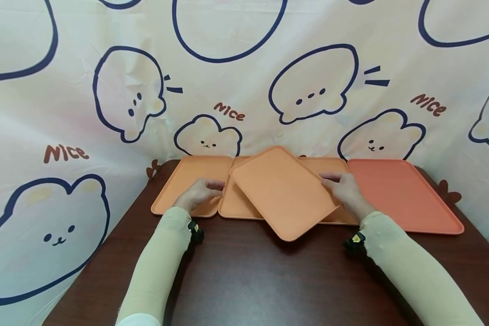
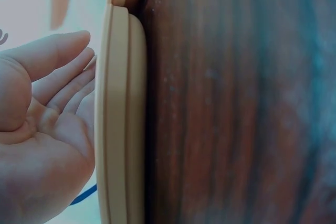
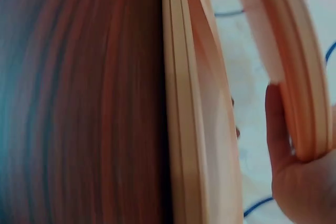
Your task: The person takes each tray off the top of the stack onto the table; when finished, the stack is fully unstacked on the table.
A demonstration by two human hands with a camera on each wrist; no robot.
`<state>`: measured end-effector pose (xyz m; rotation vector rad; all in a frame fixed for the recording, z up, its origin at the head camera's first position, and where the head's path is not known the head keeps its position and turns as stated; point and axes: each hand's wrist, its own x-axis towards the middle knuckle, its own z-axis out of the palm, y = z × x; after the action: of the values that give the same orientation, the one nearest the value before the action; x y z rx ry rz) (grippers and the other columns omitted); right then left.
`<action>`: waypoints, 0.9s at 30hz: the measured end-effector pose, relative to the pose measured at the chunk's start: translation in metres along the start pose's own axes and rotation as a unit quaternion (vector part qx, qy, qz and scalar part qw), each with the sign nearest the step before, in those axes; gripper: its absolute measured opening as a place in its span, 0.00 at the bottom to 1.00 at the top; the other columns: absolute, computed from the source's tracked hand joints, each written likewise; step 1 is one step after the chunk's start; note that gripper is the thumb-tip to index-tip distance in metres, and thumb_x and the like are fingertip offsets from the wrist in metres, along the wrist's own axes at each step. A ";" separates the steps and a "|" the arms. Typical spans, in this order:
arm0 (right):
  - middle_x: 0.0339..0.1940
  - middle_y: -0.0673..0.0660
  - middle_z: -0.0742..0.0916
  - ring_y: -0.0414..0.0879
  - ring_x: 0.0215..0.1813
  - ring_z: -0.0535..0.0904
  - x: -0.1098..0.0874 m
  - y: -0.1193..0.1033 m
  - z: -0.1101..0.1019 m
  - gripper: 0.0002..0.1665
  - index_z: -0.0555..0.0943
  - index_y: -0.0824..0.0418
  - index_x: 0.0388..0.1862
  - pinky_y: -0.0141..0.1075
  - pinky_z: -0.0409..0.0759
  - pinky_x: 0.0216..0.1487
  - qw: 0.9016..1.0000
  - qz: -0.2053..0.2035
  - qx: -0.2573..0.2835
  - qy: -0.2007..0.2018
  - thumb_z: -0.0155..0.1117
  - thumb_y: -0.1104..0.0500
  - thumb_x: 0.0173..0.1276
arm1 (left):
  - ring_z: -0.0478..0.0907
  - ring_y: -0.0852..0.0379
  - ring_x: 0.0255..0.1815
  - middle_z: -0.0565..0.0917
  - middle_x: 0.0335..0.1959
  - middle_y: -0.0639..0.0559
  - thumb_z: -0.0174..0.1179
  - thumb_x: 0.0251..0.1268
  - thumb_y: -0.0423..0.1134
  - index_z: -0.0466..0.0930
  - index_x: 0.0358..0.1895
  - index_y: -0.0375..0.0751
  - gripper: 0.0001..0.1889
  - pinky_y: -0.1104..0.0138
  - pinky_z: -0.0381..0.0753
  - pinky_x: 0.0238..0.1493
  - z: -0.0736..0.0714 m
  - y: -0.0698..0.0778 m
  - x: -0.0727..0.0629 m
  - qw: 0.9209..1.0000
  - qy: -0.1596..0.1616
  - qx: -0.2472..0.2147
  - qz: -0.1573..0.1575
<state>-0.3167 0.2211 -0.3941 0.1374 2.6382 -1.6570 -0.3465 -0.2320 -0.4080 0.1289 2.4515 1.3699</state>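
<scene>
My right hand grips the right edge of a light orange tray, which is raised and turned cornerwise over the row of trays. In the right wrist view, the thumb and fingers close around the rim of this held tray. My left hand hovers over a light orange tray at the left, holding nothing. Its fingers stretch out loosely in the left wrist view, beside the tray's side wall. Beneath the held tray, orange trays are partly hidden.
At the right end of the row lies a coral red tray. The trays line the far side of a dark brown wooden table. Behind it hangs a white cloth printed with cartoon bears.
</scene>
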 end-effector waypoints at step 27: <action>0.54 0.66 0.93 0.36 0.49 0.86 -0.025 0.019 -0.025 0.15 0.89 0.70 0.58 0.30 0.86 0.49 0.949 -0.184 -0.073 -0.245 0.68 0.63 0.78 | 0.61 0.40 0.86 0.71 0.82 0.40 0.59 0.82 0.36 0.74 0.79 0.39 0.26 0.43 0.60 0.86 -0.001 0.004 -0.004 1.000 -0.018 -0.008 -0.001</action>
<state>-0.2894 0.2497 -0.3983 -0.7134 2.4699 -1.3282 -0.3433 -0.2311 -0.4030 0.1453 2.4104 1.3728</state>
